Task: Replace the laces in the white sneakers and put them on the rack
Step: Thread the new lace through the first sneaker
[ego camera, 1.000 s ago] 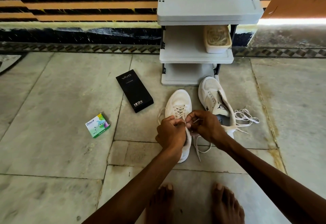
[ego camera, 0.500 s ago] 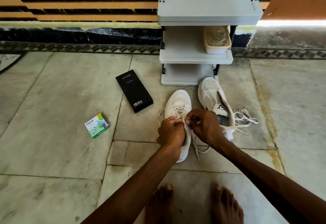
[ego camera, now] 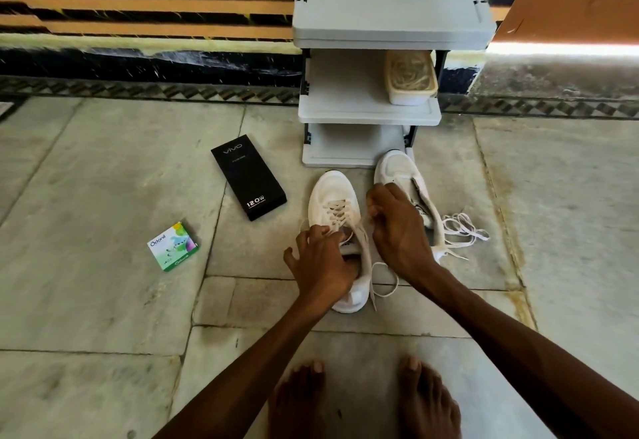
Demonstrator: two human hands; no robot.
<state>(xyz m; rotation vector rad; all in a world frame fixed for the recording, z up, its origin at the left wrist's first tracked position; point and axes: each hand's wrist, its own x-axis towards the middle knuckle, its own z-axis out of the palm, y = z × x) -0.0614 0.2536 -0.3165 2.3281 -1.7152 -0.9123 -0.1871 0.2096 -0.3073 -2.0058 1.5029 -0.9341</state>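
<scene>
The left white sneaker (ego camera: pixel 332 193) lies on the floor, toe toward the rack, with a cream lace threaded through its eyelets. My left hand (ego camera: pixel 321 264) grips its collar and tongue, with the thumb inside the opening. My right hand (ego camera: pixel 397 231) is beside it with curled fingers pinching a strand of that lace; a loose loop (ego camera: pixel 384 281) trails below the wrist. The right white sneaker (ego camera: pixel 397 167) stands unlaced behind my right hand, partly hidden. A loose white lace (ego camera: pixel 465 231) lies bunched on the floor to its right.
The grey three-tier rack (ego camera: pixel 366 114) stands against the wall; a tub of laces (ego camera: pixel 409 80) sits on its middle shelf. A black box (ego camera: pixel 248 177) and a small green box (ego camera: pixel 173 246) lie on the stone floor at left. My bare feet (ego camera: pixel 366 400) are at the bottom.
My hands have come apart from over the laces. The left hand dropped back onto the sneaker's collar, and the right hand moved up and right, drawing the lace strand out.
</scene>
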